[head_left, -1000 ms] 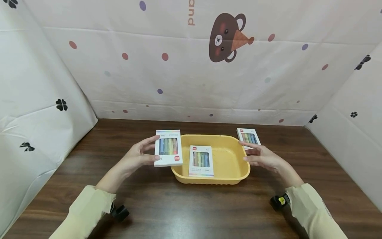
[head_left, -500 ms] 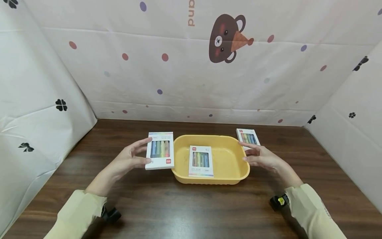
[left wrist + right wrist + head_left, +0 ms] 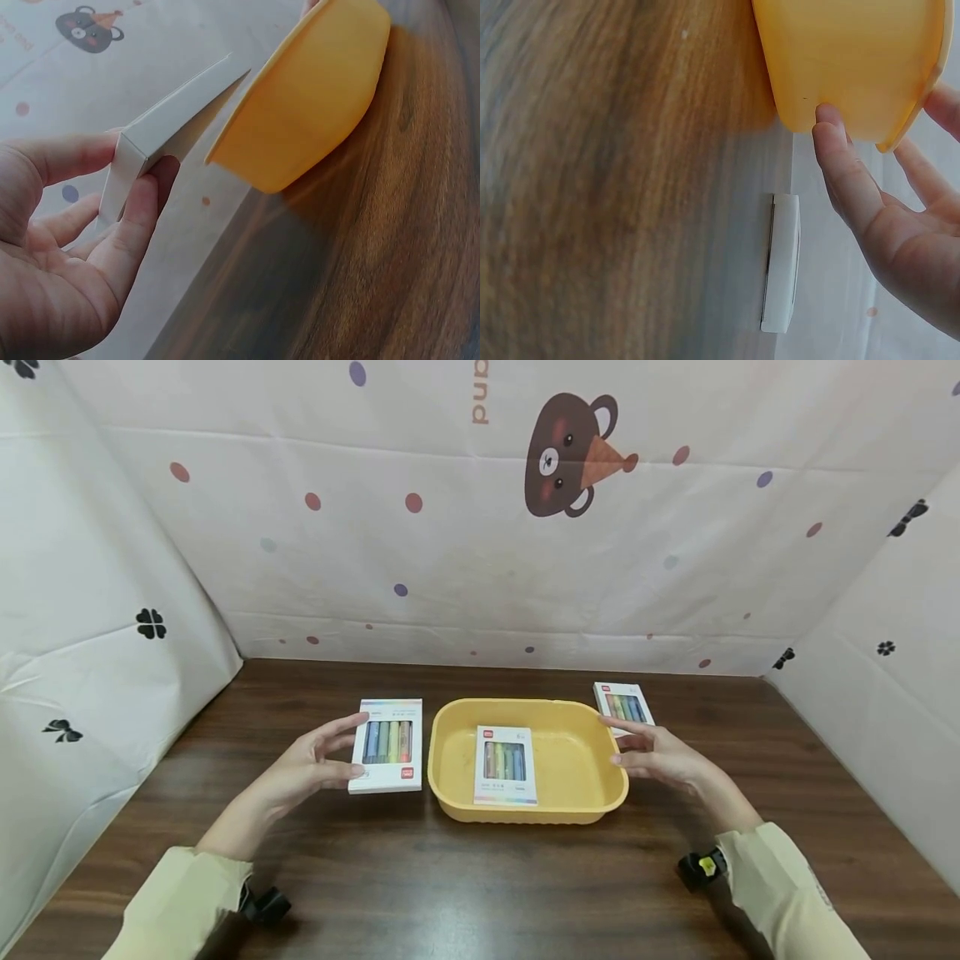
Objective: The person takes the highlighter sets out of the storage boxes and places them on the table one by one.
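My left hand [image 3: 300,770] pinches a white box of crayons [image 3: 388,743] by its left edge, thumb in front and fingers behind. Coloured sticks show through its window. In the left wrist view, that box is raised and tilted beside a yellow plastic basin [image 3: 319,97]. At the basin's right end, my right hand [image 3: 660,756] holds the rim, with fingers against the outer wall in the right wrist view. Inside the basin lies a second crayon box [image 3: 506,785], leaning on the front wall. Partly behind my right fingers is a third crayon box [image 3: 624,703].
All of this is on a dark wooden table [image 3: 480,889]. A white printed sheet [image 3: 337,552] rises along the table's back edge and both sides. A small black camera [image 3: 266,906] sits at my left wrist and another wrist camera [image 3: 699,868] at my right.
My left hand has carried its crayon box left and slightly toward me, from overlapping the basin's left rim to beside it. The right hand and basin have stayed put.
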The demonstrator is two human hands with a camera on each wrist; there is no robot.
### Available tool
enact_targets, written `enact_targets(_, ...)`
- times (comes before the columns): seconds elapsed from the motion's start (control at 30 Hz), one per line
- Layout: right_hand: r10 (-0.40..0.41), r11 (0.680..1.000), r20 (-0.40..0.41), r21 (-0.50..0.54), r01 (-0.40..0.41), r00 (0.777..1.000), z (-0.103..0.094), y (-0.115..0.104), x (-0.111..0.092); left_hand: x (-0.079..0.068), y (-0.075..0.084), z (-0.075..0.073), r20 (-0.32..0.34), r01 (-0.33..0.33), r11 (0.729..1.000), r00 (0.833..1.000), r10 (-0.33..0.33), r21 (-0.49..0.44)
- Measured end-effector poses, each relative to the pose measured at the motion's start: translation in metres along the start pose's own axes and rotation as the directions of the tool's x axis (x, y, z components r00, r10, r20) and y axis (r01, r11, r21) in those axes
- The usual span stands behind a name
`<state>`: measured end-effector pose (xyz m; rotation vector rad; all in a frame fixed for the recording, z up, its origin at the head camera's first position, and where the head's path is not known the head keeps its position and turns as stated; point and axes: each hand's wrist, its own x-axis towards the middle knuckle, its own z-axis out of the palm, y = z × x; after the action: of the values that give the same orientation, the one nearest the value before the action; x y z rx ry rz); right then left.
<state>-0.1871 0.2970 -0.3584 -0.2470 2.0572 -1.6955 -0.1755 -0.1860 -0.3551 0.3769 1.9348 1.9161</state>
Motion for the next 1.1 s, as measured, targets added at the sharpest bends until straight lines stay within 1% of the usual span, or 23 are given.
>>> enact_targets(0.2, 0.001, 1.0, 0.004, -0.002, -0.001, 1.0, -0.001, 0.0, 0.001, -0.002, -0.001, -0.004, 0.003, -0.002, 1.0, 1.0, 0.002, 0.011)
enact_targets(0.4, 0.003, 1.0, -0.004, -0.016, -0.003, 1.0, -0.001, -0.001, 0.0, -0.004, -0.002, -0.007, 0.0, 0.01, 0.999, 1.0, -0.01, 0.033)
enact_targets(0.63, 0.005, 1.0, 0.0, 0.002, -0.005, 1.0, 0.001, -0.003, 0.0, -0.006, -0.003, -0.011, -0.012, 0.049, 0.998, 0.999, -0.048, 0.051)
enact_targets(0.83, -0.002, 1.0, 0.005, 0.0, 0.002, 1.0, 0.0, -0.003, -0.001, -0.003, -0.005, -0.013, -0.02, 0.078, 0.995, 0.997, -0.077, 0.068)
enact_targets(1.0, -0.002, 1.0, 0.002, -0.004, 0.002, 1.0, 0.0, -0.002, -0.001, 0.0, -0.01, -0.016, -0.028, 0.097, 0.992, 0.995, -0.095, 0.08)
enact_targets(1.1, 0.004, 1.0, 0.002, -0.005, -0.004, 1.0, 0.0, -0.002, 0.0, 0.001, -0.012, -0.018, -0.044, 0.116, 0.988, 0.993, -0.112, 0.105)
